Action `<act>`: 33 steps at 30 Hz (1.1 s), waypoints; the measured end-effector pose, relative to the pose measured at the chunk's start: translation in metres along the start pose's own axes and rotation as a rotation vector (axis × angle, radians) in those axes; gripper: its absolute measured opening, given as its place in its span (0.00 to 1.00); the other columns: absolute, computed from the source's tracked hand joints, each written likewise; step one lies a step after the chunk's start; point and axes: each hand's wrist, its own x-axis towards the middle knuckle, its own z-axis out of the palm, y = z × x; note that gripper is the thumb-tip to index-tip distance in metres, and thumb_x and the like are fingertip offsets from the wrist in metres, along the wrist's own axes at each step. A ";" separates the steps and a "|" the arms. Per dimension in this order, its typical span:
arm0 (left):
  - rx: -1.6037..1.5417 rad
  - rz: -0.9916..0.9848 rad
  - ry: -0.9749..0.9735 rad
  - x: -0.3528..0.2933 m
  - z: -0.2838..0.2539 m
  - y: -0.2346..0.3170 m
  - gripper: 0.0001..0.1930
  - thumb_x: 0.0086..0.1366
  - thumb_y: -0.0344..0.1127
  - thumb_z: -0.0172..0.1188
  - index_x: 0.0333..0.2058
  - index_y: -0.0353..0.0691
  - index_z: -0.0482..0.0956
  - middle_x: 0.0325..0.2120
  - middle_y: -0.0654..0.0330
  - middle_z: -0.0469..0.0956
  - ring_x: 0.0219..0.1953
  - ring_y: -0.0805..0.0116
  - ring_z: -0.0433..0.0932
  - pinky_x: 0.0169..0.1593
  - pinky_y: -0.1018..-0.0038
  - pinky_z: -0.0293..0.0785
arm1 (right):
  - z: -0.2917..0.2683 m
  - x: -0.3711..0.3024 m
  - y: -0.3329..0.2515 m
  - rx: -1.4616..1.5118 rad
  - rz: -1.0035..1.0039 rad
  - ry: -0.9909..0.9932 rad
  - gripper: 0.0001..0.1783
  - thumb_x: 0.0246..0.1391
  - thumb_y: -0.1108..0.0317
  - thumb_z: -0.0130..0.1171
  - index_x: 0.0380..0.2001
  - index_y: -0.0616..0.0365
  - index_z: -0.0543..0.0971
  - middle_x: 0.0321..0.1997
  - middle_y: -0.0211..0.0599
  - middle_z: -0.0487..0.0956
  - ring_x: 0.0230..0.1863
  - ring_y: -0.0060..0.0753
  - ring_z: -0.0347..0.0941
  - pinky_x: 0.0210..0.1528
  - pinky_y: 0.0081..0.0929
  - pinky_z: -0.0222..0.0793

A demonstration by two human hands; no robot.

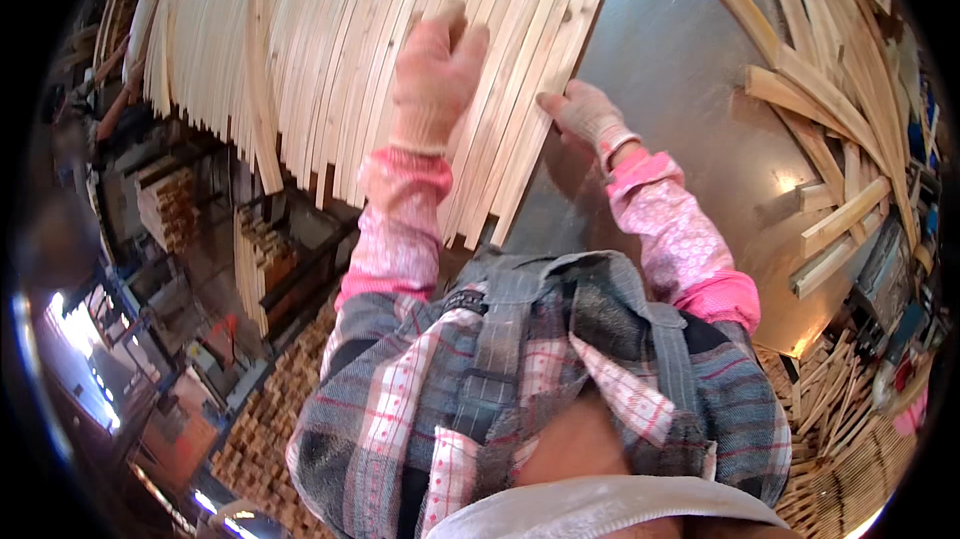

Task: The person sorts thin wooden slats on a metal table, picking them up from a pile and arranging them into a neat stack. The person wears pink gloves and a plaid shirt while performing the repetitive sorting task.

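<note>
Strips (330, 69) of pale wood lie side by side from left to middle. Over them the left hand (440, 69) bends loosely; the right hand (588, 116) touches the rightmost strip (574, 24). Whether either grips, I cannot tell. Further right, metal tabletop (680, 69), then loose boards (822, 91).

1. A woodworking workshop or lumber works;
2. many pale wooden slats (340, 59) lie side by side, next to the shiny surface of a metal worktable (670, 89);
3. loose wooden strips (845, 104) are heaped at the right;
4. bundled lumber (165, 209) and a broad stack of sticks (258, 444) fill the left.
</note>
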 end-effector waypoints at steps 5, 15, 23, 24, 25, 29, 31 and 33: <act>-0.160 0.032 0.129 0.035 -0.002 0.008 0.22 0.67 0.39 0.67 0.55 0.32 0.80 0.41 0.56 0.85 0.42 0.70 0.82 0.49 0.73 0.78 | -0.072 0.006 0.009 -0.213 -0.145 0.105 0.34 0.61 0.45 0.58 0.60 0.60 0.75 0.61 0.58 0.77 0.64 0.57 0.73 0.64 0.47 0.70; 0.153 0.418 -0.103 0.183 0.126 0.090 0.29 0.64 0.46 0.65 0.59 0.37 0.76 0.51 0.44 0.79 0.51 0.47 0.79 0.57 0.60 0.75 | -0.366 -0.008 0.101 -0.666 0.163 0.880 0.44 0.52 0.44 0.68 0.67 0.56 0.67 0.63 0.49 0.76 0.65 0.50 0.71 0.66 0.45 0.67; 0.595 0.422 -0.549 0.276 0.277 0.159 0.39 0.51 0.51 0.69 0.59 0.35 0.72 0.54 0.44 0.78 0.62 0.48 0.74 0.63 0.55 0.71 | -0.348 -0.014 0.142 -0.867 0.243 0.628 0.35 0.43 0.38 0.74 0.46 0.54 0.83 0.52 0.42 0.82 0.59 0.45 0.76 0.56 0.42 0.72; 0.598 0.426 -0.582 0.276 0.291 0.155 0.37 0.52 0.49 0.69 0.58 0.36 0.72 0.52 0.44 0.79 0.60 0.47 0.75 0.62 0.56 0.72 | -0.339 -0.021 0.140 -0.884 0.231 0.574 0.35 0.43 0.37 0.74 0.45 0.54 0.84 0.51 0.42 0.82 0.58 0.45 0.77 0.56 0.43 0.72; 0.601 0.432 -0.611 0.276 0.304 0.142 0.34 0.52 0.47 0.68 0.56 0.36 0.73 0.50 0.44 0.80 0.58 0.47 0.77 0.61 0.56 0.73 | -0.329 -0.030 0.142 -0.881 0.191 0.588 0.35 0.43 0.37 0.73 0.45 0.54 0.83 0.50 0.43 0.82 0.57 0.45 0.77 0.55 0.43 0.71; 0.481 0.432 -0.428 0.277 0.308 0.122 0.23 0.53 0.40 0.65 0.46 0.36 0.79 0.44 0.44 0.82 0.47 0.45 0.82 0.54 0.57 0.78 | -0.295 -0.057 0.165 -0.740 0.189 0.632 0.37 0.42 0.36 0.72 0.47 0.54 0.82 0.49 0.44 0.82 0.56 0.45 0.78 0.56 0.44 0.70; 0.270 0.342 -0.509 0.283 0.290 0.139 0.21 0.52 0.41 0.67 0.43 0.35 0.82 0.40 0.48 0.82 0.42 0.53 0.83 0.50 0.60 0.79 | -0.288 -0.067 0.170 -0.656 0.302 0.578 0.40 0.41 0.35 0.71 0.50 0.55 0.80 0.53 0.44 0.81 0.57 0.47 0.78 0.59 0.45 0.69; -0.266 0.112 -0.774 0.268 0.263 0.144 0.22 0.62 0.43 0.67 0.50 0.33 0.81 0.35 0.59 0.80 0.39 0.71 0.80 0.43 0.69 0.81 | -0.284 -0.077 0.186 -0.553 0.200 0.587 0.45 0.39 0.36 0.72 0.55 0.56 0.78 0.56 0.46 0.79 0.60 0.49 0.74 0.63 0.46 0.67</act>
